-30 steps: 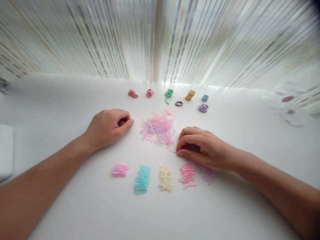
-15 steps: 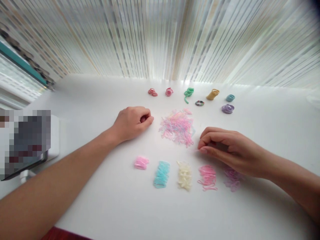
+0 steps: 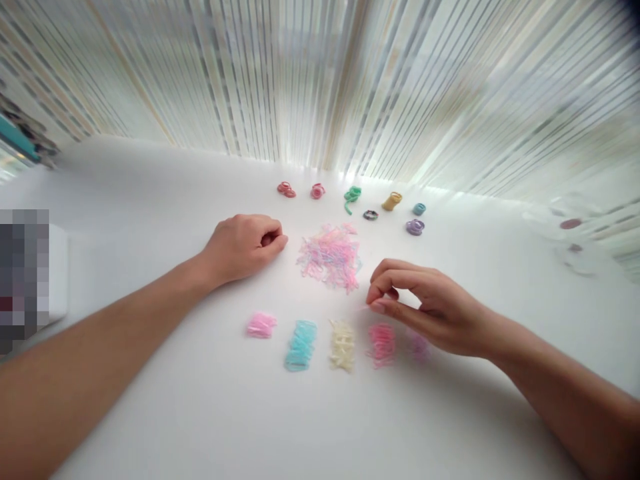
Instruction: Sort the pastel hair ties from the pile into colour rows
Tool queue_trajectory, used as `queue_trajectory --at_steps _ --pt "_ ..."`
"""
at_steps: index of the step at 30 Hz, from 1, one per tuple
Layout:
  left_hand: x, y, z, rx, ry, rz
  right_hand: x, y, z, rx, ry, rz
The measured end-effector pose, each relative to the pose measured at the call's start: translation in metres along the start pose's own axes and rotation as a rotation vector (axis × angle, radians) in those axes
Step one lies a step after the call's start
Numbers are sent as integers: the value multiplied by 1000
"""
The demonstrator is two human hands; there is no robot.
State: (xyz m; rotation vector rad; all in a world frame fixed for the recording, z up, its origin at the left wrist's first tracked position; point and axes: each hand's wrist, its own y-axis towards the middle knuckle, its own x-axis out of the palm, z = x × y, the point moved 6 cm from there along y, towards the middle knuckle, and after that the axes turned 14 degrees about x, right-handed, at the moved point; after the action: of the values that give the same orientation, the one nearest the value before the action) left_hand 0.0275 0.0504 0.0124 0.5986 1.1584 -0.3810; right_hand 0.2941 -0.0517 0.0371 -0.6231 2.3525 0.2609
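A: What's around the hands in the head view?

B: Across the far side of the white table (image 3: 250, 427), before a curtain (image 3: 310, 80), sit a red coil (image 3: 287, 190), a rosy coil (image 3: 317, 191), a green coil (image 3: 353, 194), an ochre roll (image 3: 393, 201) and a blue roll (image 3: 419, 209). A multicoloured ring (image 3: 371, 215) and a purple coil (image 3: 415, 227) lie slightly nearer. At far right is something see-through (image 3: 570, 223) with dark reddish spots, too blurred to name. A white object (image 3: 59, 273) stands at the left edge, partly behind a pixelated patch.

A: Anything in the way?

B: The right hand (image 3: 440, 317) partly hides the lilac bundle (image 3: 418, 347), rightmost in the near row. Leftward from it come a rose bundle (image 3: 381, 345), a cream bundle (image 3: 342, 347), a turquoise bundle (image 3: 301, 345) and a pink bundle (image 3: 261, 325).

A: And what are the hands doing?

B: The right thumb and fingertips pinch a pale strand (image 3: 363, 308), blurred, just right and near of the mixed pile (image 3: 330, 257) in the middle. The left hand (image 3: 246, 245) rests left of that pile, curled into a loose fist; I can't tell whether anything is inside.

A: Textures and shapes?

B: The pile is a loose tangle of thin strands, mostly pink with pale blue. The turquoise bundle is long and neatly layered, the pink one short and compact, the cream one rougher. The ochre roll looks like an upright tube; the green coil trails a tail. The curtain is sheer and finely striped.
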Motion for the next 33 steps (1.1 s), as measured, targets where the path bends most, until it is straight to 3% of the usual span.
queue_trajectory --at_steps 8,17,24,33 --pt "1 1 1 -4 -20 -8 7 -5 -34 -102 -88 27" --pt "5 1 3 -8 -24 -23 28 6 -55 -158 -129 64" --pt "5 0 5 -4 -37 -18 45 23 -69 -127 -110 158" --pt "7 1 5 -6 -41 -3 75 39 -75 -103 -116 123"
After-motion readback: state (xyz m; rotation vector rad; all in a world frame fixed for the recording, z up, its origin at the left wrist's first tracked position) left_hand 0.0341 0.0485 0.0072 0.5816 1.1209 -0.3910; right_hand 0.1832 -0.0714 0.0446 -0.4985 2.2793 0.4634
